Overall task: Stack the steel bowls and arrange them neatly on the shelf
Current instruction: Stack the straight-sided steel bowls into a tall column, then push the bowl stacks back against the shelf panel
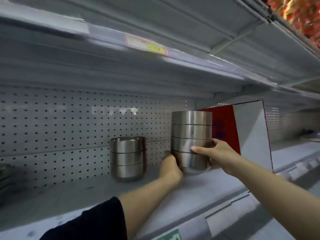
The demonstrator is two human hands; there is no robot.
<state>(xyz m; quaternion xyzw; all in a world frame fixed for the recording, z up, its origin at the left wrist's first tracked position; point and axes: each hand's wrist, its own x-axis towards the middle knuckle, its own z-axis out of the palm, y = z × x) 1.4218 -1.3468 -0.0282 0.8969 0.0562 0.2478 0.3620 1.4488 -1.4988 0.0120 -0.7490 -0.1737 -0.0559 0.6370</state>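
A person is standing at a grey metal shelf (86,196) in what looks like a shop, reaching in with both bare arms. Both hands are wrapping around a tall stack of four steel bowls (191,135), nested one inside another. The left hand (170,166) is cupping the stack low on its far left side, its fingers mostly hidden behind the steel. The right hand (219,154) is gripping the right side, its thumb lying across the front of the third bowl down. The stack's base is sitting at or just above the shelf surface; the blur makes it impossible to tell which. To its left, apart from it, a shorter stack of three bowls (127,158) is standing against the perforated back panel (52,127). Behind the tall stack, a red and white box (242,125) is leaning. The placing step appears to be underway. The next move is probably calling for easing the tall stack back level beside the shorter one, keeping it upright so the bowls are not toppling, then letting go.
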